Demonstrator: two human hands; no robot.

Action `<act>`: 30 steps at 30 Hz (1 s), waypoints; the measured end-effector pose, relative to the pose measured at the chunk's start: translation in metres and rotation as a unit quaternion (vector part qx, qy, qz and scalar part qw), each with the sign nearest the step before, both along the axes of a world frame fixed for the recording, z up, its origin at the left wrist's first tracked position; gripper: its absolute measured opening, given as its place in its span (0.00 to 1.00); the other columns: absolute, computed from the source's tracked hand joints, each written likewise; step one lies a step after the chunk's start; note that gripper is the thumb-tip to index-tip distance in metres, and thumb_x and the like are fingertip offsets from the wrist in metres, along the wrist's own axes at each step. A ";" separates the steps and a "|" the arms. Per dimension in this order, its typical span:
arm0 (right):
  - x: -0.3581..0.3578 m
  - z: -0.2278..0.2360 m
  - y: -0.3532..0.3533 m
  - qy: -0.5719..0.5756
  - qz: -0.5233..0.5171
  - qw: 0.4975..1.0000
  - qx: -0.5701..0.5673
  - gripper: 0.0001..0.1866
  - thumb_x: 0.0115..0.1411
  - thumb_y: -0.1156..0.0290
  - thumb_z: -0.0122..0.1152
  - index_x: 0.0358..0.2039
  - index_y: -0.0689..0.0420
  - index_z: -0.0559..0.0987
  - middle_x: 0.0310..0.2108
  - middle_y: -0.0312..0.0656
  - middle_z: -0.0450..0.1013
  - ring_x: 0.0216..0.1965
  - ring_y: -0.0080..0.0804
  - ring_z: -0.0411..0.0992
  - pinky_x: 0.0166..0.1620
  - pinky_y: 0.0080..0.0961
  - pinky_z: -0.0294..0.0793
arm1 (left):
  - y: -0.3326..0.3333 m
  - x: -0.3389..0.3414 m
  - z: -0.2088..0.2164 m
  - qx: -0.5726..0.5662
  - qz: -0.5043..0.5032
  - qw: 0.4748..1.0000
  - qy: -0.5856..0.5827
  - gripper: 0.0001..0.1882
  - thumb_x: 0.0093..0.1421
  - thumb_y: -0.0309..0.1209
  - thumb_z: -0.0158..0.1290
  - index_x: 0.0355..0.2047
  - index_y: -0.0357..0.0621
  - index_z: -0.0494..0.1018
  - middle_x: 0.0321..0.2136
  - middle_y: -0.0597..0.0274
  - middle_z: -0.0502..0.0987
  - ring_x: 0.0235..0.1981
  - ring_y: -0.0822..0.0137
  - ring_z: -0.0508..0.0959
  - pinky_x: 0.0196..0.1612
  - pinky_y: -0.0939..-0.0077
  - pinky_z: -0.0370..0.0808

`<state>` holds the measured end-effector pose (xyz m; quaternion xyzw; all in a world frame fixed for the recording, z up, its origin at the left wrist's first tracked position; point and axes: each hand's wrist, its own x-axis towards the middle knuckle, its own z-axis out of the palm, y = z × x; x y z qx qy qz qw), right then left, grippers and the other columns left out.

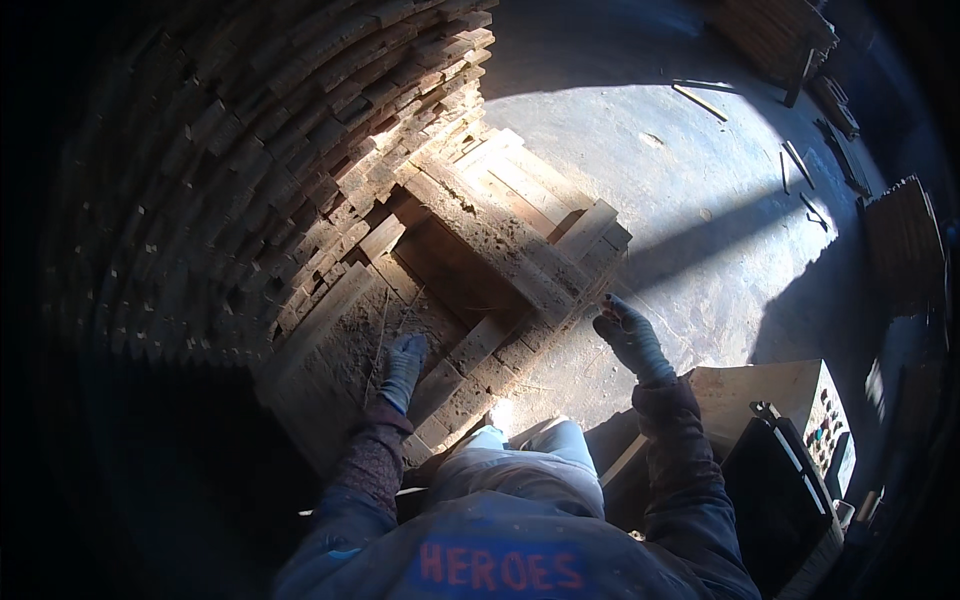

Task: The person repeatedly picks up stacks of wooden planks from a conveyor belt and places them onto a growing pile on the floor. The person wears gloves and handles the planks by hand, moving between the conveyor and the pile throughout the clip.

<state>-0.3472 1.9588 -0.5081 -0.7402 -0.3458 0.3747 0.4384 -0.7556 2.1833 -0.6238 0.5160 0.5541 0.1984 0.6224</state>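
My left hand (404, 368), in a pale glove, hovers over the near left side of a low wooden pallet (520, 262). Its fingers point forward and look stretched out, with nothing visible in them. My right hand (634, 340), also gloved, is held out beside the pallet's right corner, above the floor. The fingers there are slightly bent and apart, and I see nothing in them. Wood crumbs and dust lie on the pallet's boards, and dark gaps show between them. Whether either hand touches the wood is hard to tell.
A tall stack of wooden boards (300, 150) rises at the left, against the pallet. To the right stands a light box-like bench (760, 385) with a dark panel. Loose wood strips (700, 103) lie on the sunlit concrete floor (640, 150), and more stacked wood (905, 240) stands far right.
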 end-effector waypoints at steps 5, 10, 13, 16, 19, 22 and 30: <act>0.052 -0.056 0.162 -0.156 0.122 0.976 -0.088 0.37 0.62 0.56 0.70 0.64 0.65 0.69 0.62 0.60 0.71 0.64 0.50 0.69 0.64 0.36 0.69 | 0.006 0.167 0.012 -0.065 0.042 0.993 -0.090 0.18 0.67 0.37 0.60 0.51 0.39 0.76 0.37 0.71 0.77 0.36 0.75 0.73 0.40 0.77 0.73; 0.068 -0.115 0.264 -0.239 0.121 0.948 -0.172 0.39 0.59 0.47 0.69 0.60 0.64 0.71 0.58 0.63 0.72 0.61 0.57 0.71 0.61 0.43 0.71 | 0.033 0.281 -0.042 0.032 0.178 0.974 0.138 0.27 0.64 0.38 0.63 0.60 0.40 0.72 0.39 0.65 0.82 0.36 0.72 0.78 0.40 0.76 0.78; 0.090 -0.165 0.269 0.032 0.171 0.973 -0.153 0.34 0.59 0.48 0.70 0.55 0.64 0.75 0.52 0.60 0.77 0.55 0.51 0.76 0.55 0.40 0.74 | 0.044 0.305 -0.069 -0.072 0.198 0.974 -0.081 0.21 0.65 0.35 0.62 0.55 0.40 0.76 0.41 0.63 0.83 0.39 0.71 0.80 0.44 0.75 0.79; 0.109 -0.112 0.251 -0.046 0.159 0.979 -0.119 0.29 0.61 0.49 0.69 0.49 0.60 0.77 0.47 0.57 0.79 0.49 0.49 0.78 0.50 0.40 0.75 | 0.030 0.310 -0.037 -0.045 0.248 0.960 -0.122 0.14 0.66 0.34 0.62 0.48 0.42 0.79 0.40 0.64 0.82 0.38 0.72 0.79 0.44 0.75 0.79; 0.112 -0.091 0.243 -0.173 0.222 0.952 -0.119 0.26 0.63 0.47 0.65 0.46 0.59 0.77 0.46 0.56 0.77 0.47 0.55 0.76 0.48 0.45 0.75 | 0.030 0.329 -0.010 0.044 0.189 0.979 0.060 0.23 0.63 0.39 0.65 0.52 0.38 0.75 0.44 0.59 0.82 0.44 0.65 0.81 0.48 0.70 0.77; 0.095 -0.112 0.246 -0.137 0.286 0.941 -0.121 0.23 0.66 0.49 0.61 0.48 0.55 0.75 0.47 0.58 0.76 0.48 0.59 0.75 0.50 0.48 0.75 | 0.004 0.341 -0.030 0.040 0.214 0.971 0.101 0.33 0.63 0.43 0.64 0.61 0.35 0.68 0.53 0.48 0.78 0.53 0.56 0.79 0.55 0.65 0.75; 0.041 -0.112 0.246 -0.149 0.238 0.948 -0.148 0.68 0.48 0.37 0.76 0.75 0.57 0.46 0.60 0.68 0.66 0.61 0.63 0.69 0.61 0.47 0.71 | -0.034 0.321 0.029 0.172 -0.155 0.959 0.165 0.25 0.68 0.35 0.57 0.62 0.39 0.68 0.55 0.50 0.76 0.58 0.56 0.75 0.60 0.63 0.73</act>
